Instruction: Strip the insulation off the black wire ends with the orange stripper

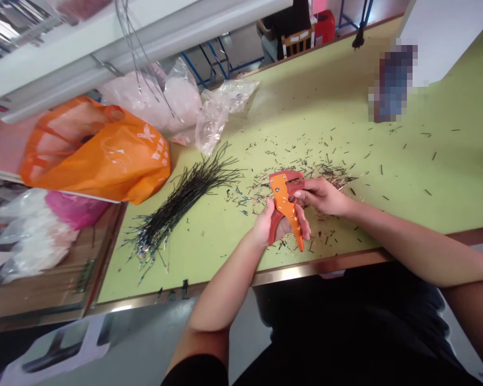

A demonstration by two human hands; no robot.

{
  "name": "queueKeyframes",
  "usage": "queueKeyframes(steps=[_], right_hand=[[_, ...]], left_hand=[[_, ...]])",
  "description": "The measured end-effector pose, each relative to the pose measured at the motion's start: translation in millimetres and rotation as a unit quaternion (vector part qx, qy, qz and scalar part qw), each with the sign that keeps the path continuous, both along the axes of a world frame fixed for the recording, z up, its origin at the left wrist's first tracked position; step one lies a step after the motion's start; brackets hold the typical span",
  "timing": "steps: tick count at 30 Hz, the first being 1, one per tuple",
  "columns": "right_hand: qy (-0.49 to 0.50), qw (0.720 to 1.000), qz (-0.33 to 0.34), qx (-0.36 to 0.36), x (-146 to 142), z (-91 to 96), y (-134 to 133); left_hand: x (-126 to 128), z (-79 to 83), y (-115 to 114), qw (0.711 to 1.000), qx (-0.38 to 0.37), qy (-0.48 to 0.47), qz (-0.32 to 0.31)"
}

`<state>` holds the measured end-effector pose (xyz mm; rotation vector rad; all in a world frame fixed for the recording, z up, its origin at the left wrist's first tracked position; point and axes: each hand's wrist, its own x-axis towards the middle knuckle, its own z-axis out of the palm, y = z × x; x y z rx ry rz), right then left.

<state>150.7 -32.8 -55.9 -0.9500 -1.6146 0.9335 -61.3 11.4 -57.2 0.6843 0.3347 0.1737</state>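
My left hand is wrapped round the handles of an orange and red wire stripper, held above the green table. The tool's jaws point away from me. At its jaw end, my right hand has thumb and fingers pinched together by the red part. What lies in that pinch is too small to make out. Under and around both hands are many short black wire offcuts. To the left lies a bundle of long black wires, with bluish and metallic ends toward the table's near left corner.
An orange bag and clear plastic bags stand at the back left, under a white shelf. A blurred-out object sits at the far right by a white panel. Another person is beyond the table.
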Motion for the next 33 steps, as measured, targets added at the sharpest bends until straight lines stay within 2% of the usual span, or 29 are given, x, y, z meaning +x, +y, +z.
queueKeyframes(steps=[11,20,33], right_hand=[[-0.041,0.997,-0.021,0.061,-4,5.4,-2],[-0.063,0.995,-0.030,0.073,-6,9.4,-5],[-0.088,0.992,-0.042,0.077,-8,12.6,-6]], left_hand=[[0,6.6,-2,0.995,0.096,-0.031,0.006],[3,10.7,-5,0.996,0.076,-0.042,-0.005],[5,6.3,-5,0.994,0.098,-0.029,0.026]])
